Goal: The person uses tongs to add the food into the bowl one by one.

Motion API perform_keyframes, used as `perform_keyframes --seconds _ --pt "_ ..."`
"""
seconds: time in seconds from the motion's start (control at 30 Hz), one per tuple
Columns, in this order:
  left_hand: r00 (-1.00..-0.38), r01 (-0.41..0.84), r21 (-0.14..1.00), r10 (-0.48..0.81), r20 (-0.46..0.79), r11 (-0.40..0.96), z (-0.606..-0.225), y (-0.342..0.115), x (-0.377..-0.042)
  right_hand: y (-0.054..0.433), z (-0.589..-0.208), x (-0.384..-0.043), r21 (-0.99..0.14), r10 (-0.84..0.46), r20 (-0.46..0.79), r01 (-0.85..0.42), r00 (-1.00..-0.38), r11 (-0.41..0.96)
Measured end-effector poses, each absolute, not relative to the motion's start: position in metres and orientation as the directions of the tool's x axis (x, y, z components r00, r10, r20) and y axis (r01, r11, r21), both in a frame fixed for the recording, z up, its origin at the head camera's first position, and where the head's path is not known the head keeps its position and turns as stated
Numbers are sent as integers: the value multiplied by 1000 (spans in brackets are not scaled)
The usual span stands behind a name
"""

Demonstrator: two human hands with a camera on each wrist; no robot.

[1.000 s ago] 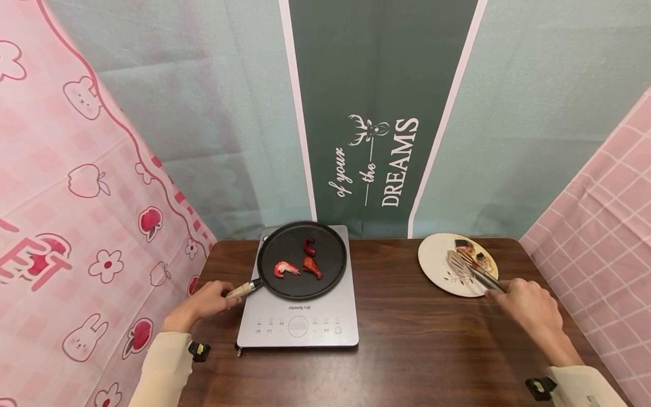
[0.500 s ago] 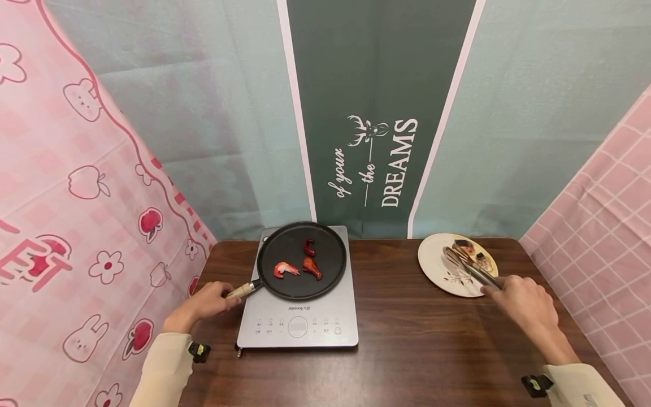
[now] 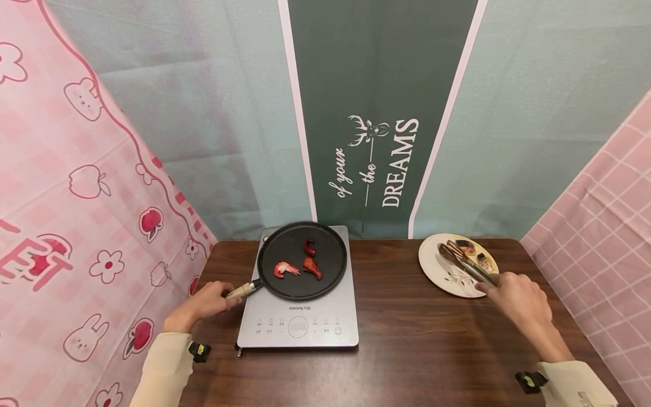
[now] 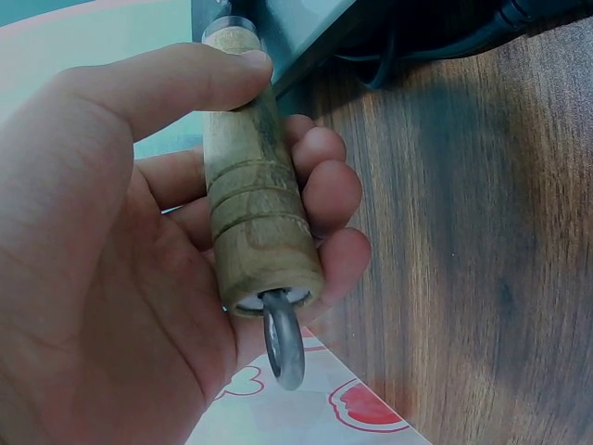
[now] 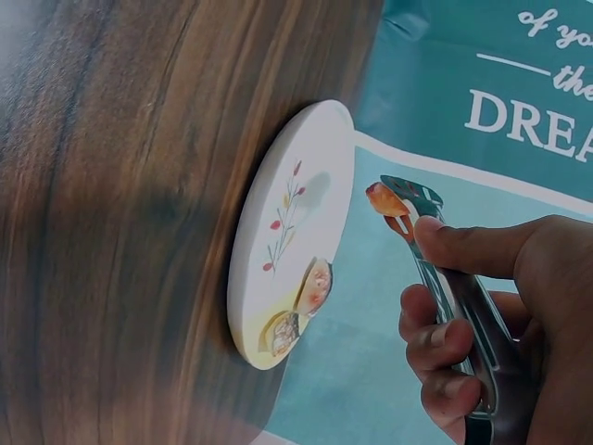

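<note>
My left hand (image 3: 209, 299) grips the wooden handle (image 4: 259, 185) of a black frying pan (image 3: 285, 234), fingers curled round it and thumb on top. In the pan lie a red-and-white shrimp (image 3: 286, 269), a brown drumstick (image 3: 312, 268) and a dark red curled piece (image 3: 309, 247). My right hand (image 3: 521, 299) holds metal tongs (image 5: 454, 292); their tips pinch a small orange-brown piece (image 5: 384, 198) above the white plate (image 3: 432, 265). Two sushi-like pieces with dark bands, one of them a pinkish piece (image 5: 315, 286), rest at the plate's edge.
The pan sits on a silver induction cooktop (image 3: 325, 336) on a dark wooden table (image 3: 407, 328). A black cable (image 4: 389, 56) runs beside the cooktop. Fabric curtains stand along the table's back and sides, including a pink checked one (image 3: 600, 243) at right.
My right hand has shifted a little left with the tongs, whose tips have moved left and away from me over the plate. The left hand and pan stay in place.
</note>
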State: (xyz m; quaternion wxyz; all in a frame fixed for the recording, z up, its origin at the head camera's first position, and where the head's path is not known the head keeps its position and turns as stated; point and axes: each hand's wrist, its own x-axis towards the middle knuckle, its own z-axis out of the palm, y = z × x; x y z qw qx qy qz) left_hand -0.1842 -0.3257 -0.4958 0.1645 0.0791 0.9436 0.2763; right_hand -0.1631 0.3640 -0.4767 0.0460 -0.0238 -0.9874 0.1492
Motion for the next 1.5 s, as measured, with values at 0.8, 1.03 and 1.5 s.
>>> perform_keyframes --seconds 0.8,1.03,1.5 --pt "-933 76 544 252 -257 836 -494 -325 -184 338 -466 -177 -308 19 111 -16 -994 951" --pt "-931 80 534 254 -261 842 -493 -324 -184 331 -464 -181 -315 17 97 -14 -995 949" --pt "-935 96 523 258 -245 847 -495 -325 -185 315 -459 -187 -336 37 86 6 -996 942"
